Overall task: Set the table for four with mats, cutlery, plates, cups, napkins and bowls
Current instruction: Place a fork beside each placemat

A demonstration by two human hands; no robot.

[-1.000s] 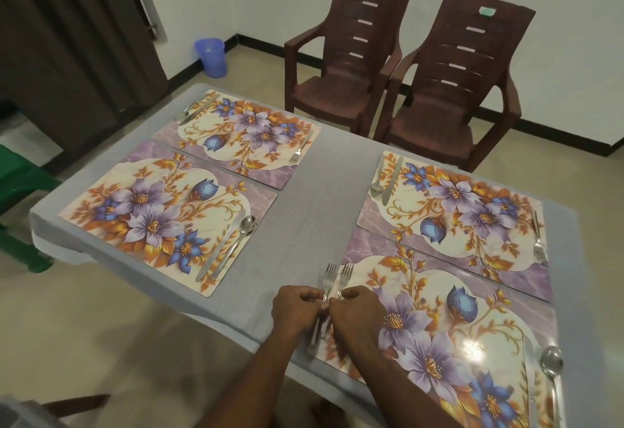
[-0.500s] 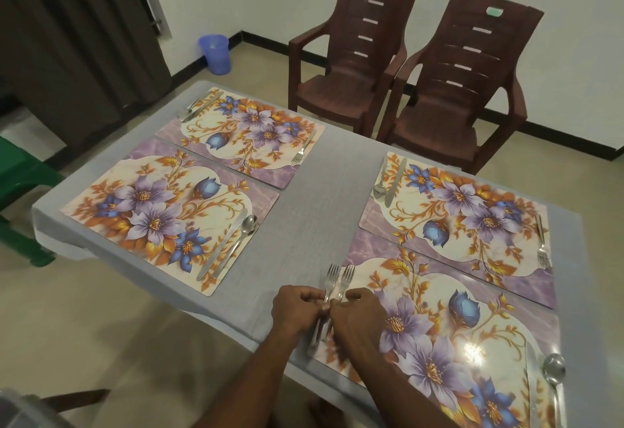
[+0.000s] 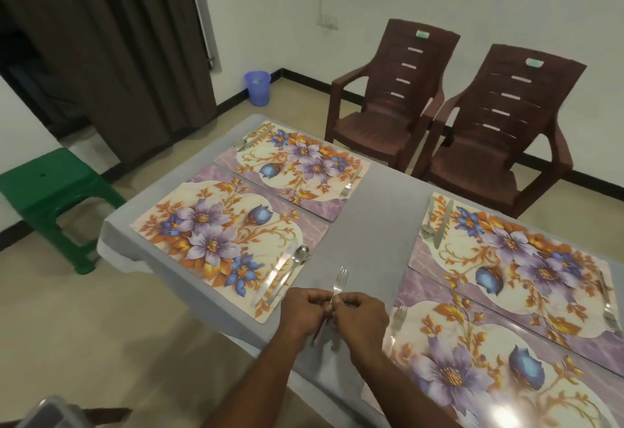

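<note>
I am seeing both hands meeting over the grey desk [image 3: 371, 225] at 6 o'clock, the left hand [image 3: 302, 312] and right hand [image 3: 363, 314] together pinching 1 fork [image 3: 339, 280], its tines pointing toward 12 o'clock. A second fork [image 3: 399, 315] is lying on the near right mat [image 3: 506, 377] at 5 o'clock. The near left mat [image 3: 216, 238], at 9 o'clock, is carrying a spoon [image 3: 297, 260] beside a knife [image 3: 273, 274].
</note>
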